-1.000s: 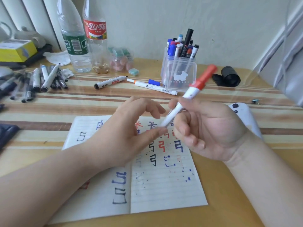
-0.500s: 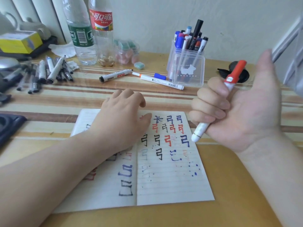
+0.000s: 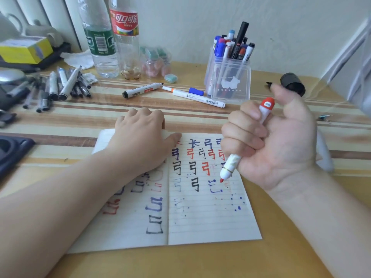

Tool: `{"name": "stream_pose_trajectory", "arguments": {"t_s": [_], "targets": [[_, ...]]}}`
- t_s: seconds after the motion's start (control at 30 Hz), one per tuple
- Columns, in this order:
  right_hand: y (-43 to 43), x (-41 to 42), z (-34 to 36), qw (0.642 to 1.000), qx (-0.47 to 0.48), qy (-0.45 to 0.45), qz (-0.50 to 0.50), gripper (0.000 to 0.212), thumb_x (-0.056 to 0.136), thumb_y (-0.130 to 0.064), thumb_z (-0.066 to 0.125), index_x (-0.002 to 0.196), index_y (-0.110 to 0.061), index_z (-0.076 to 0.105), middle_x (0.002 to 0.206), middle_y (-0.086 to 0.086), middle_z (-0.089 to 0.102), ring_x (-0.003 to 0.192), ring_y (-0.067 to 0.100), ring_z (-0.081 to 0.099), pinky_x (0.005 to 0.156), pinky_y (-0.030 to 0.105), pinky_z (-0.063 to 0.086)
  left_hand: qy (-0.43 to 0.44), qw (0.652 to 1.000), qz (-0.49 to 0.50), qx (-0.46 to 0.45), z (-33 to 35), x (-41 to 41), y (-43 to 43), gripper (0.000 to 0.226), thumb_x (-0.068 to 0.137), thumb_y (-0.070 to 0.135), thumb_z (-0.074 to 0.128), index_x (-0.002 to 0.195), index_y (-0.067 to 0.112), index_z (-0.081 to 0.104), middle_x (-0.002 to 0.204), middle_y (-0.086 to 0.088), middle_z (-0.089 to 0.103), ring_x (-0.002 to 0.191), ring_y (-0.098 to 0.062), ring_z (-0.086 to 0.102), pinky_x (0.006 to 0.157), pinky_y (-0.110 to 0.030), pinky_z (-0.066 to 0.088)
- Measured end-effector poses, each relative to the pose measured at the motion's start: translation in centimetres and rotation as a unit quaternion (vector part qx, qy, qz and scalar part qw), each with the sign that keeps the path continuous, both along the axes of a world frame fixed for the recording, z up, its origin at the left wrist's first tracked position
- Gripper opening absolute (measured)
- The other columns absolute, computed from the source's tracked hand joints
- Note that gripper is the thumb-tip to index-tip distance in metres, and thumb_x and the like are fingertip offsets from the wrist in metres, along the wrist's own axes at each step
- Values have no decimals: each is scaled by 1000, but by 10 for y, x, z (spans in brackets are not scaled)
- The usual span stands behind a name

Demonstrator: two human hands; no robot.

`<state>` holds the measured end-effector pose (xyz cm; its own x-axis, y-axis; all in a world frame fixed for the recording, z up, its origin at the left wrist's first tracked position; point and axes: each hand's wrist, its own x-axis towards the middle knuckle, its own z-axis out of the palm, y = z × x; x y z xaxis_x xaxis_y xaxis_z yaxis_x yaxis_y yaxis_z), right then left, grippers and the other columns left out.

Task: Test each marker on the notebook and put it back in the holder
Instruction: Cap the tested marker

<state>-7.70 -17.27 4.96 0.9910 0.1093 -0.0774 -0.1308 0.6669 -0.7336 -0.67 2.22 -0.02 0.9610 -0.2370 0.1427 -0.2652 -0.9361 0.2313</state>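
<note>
An open lined notebook [image 3: 210, 217] lies on the desk, covered with black, red and blue marks. My left hand [image 3: 140, 141] rests palm down on its upper left page, fingers loosely bent. My right hand [image 3: 269, 141] grips a white marker [image 3: 230, 165] in a fist, palm up, above the right page. The marker's bare red tip points down just above the paper, and its red cap sits on the upper end by my thumb. The clear plastic holder [image 3: 230, 81] stands at the back, filled with several markers.
Three markers [image 3: 192, 95] lie in front of the holder. A pile of pens [image 3: 60, 85] lies at the left, near two plastic bottles [image 3: 112, 41] and a yellow box [image 3: 24, 49]. A black roll [image 3: 293, 83] sits at the right, a dark tray [image 3: 10, 151] at the left edge.
My left hand let go of the marker and settled flat on the notebook. My right hand turned the marker over, so the uncapped red tip now points down close to the page.
</note>
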Motion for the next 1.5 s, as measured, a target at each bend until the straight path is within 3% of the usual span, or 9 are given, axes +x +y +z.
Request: {"name": "stream_pose_trajectory", "arguments": {"t_s": [0.13, 0.23, 0.4, 0.57, 0.63, 0.73, 0.8, 0.93, 1.5], "targets": [[0, 4, -1, 998, -15, 57, 19, 44, 85, -29, 58, 52, -17, 32, 60, 0, 38, 52, 9, 36, 34, 15, 22, 11, 1000, 8, -24, 4, 4, 4, 44, 92, 66, 49, 98, 23, 47, 114, -3, 55, 115, -28, 46, 97, -41, 37], [0, 2, -2, 991, -76, 96, 46, 46, 90, -40, 57, 57, -9, 46, 73, 14, 59, 62, 24, 55, 53, 27, 47, 11, 999, 36, -24, 5, 10, 13, 44, 93, 65, 50, 100, 22, 48, 121, -4, 56, 120, -30, 45, 100, -43, 37], [-2, 3, -7, 968, -219, 108, 53, 77, 92, -74, 40, 73, -5, 67, 55, 10, 40, 42, 20, 36, 44, 23, 27, -26, 999, 22, -28, 5, 11, 16, 39, 95, 61, 51, 114, 26, 53, 130, -2, 47, 128, -28, 37, 107, -46, 29], [-1, 0, -3, 968, -242, 35, 59, 26, 84, -37, 64, 84, -15, 77, 75, 13, 70, 62, 21, 67, 43, 24, 50, -51, 992, -112, -35, 4, 5, 13, 22, 98, 44, 55, 112, 30, 64, 118, 11, 54, 125, -19, 44, 104, -40, 32], [-2, 0, 0, 963, -268, 6, 29, 9, 70, -16, 75, 78, -16, 70, 66, 6, 61, 58, 17, 58, 43, 23, 47, -36, 991, -122, -30, 3, 6, 14, 22, 96, 48, 56, 111, 33, 65, 120, 12, 56, 125, -17, 44, 103, -39, 32], [-4, -4, 9, 945, -325, -31, -22, 25, 62, 1, 72, 69, -13, 53, 56, 6, 37, 46, 16, 37, 41, 25, 38, -25, 989, -139, -48, 0, 7, 15, 21, 95, 53, 57, 105, 39, 68, 119, 16, 56, 125, -13, 44, 107, -41, 32], [0, -10, 15, 923, -381, -56, 8, 4, 67, -4, 63, 67, -5, 58, 51, 9, 41, 43, 21, 41, 42, 29, 45, -29, 985, -154, -66, -1, 6, 14, 21, 94, 53, 58, 103, 39, 71, 116, 19, 57, 123, -11, 45, 107, -40, 33], [11, -17, 4, 862, -490, -48, 119, 17, 73, -19, 67, 80, -8, 77, 69, 18, 71, 59, 28, 69, 52, 40, 59, -39, 982, -172, -68, -4, 3, 9, 23, 92, 53, 56, 102, 40, 73, 115, 19, 59, 116, -11, 47, 104, -37, 34], [8, -17, -33, 826, -548, -92, 94, 12, 77, -23, 74, 80, -13, 70, 61, 13, 66, 49, 33, 66, 46, 44, 56, -41, 979, -176, -99, -9, 2, 2, 40, 81, 59, 47, 102, 38, 74, 112, 15, 60, 114, -15, 52, 103, -43, 39]]}}
